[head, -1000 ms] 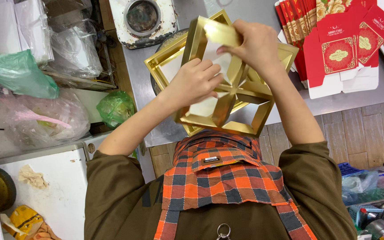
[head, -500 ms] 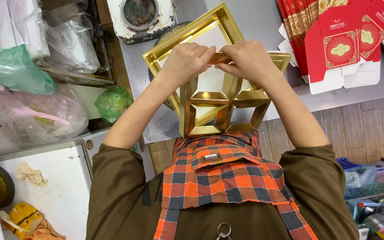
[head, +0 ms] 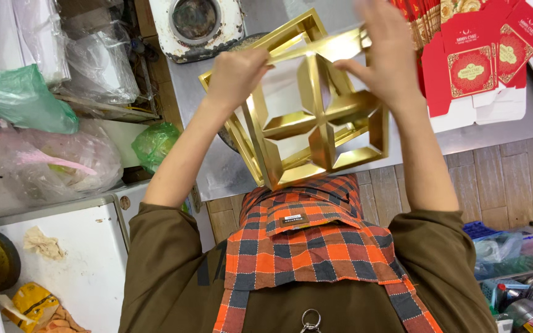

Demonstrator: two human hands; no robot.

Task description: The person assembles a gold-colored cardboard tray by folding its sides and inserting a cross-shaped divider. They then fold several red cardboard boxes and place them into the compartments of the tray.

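Both hands, left (head: 239, 77) and right (head: 384, 61), grip the gold divider tray (head: 316, 123) at upper centre, fitting its partitions; squaring them over the worktop (head: 229, 166) likely follows.

Both hands hold gold divider tray (head: 316, 123) up at frame centre: left hand (head: 239, 77) grips its upper left edge, right hand (head: 384, 55) its upper right. Metal table (head: 495, 126) beneath, red boxes (head: 476, 61) upper right, green bag (head: 23, 98) left, plaid apron (head: 316, 240) below
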